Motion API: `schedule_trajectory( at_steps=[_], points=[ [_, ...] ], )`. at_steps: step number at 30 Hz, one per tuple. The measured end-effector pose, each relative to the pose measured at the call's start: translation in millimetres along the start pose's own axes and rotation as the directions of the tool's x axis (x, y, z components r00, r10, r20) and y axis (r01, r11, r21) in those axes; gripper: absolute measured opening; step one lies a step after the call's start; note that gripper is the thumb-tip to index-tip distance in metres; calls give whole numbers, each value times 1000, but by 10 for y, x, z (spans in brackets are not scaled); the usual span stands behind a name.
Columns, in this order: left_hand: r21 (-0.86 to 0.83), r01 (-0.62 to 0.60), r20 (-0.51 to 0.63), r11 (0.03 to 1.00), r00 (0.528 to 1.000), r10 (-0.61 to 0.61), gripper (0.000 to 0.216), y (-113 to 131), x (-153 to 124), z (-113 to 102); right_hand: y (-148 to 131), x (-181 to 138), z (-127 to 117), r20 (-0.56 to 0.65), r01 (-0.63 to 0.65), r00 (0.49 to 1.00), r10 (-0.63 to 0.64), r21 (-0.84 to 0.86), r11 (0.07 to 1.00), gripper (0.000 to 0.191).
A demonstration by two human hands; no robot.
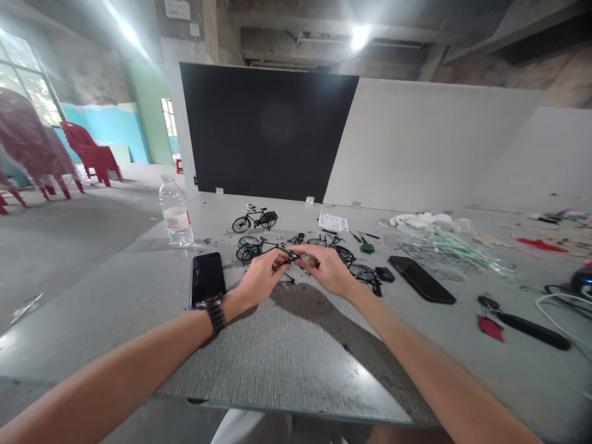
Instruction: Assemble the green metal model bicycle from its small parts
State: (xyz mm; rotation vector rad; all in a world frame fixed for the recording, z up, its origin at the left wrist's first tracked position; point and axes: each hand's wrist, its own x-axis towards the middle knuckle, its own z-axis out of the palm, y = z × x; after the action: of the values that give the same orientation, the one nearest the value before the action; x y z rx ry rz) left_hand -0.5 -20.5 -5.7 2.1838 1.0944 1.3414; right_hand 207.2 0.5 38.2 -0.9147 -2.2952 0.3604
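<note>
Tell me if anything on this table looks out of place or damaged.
The loose spoked wheel by the right hand stands out: it lies flat on the table, attached to no visible frame. The black model bicycle farther back, by contrast, stands upright and looks complete.

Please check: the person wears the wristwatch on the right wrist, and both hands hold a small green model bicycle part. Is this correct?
Not correct: the wristwatch is on the left wrist, not the right, as the head view shows. The left hand and right hand do hold the small green model bicycle part.
</note>
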Motion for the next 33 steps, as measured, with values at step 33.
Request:
schedule_trajectory(
  at_steps=[33],
  points=[
    [-138,144,-90,980,983,-157,36,89,4,-20,-74,-6,171,-194,-116,963,184,317,941,30]
  ],
)
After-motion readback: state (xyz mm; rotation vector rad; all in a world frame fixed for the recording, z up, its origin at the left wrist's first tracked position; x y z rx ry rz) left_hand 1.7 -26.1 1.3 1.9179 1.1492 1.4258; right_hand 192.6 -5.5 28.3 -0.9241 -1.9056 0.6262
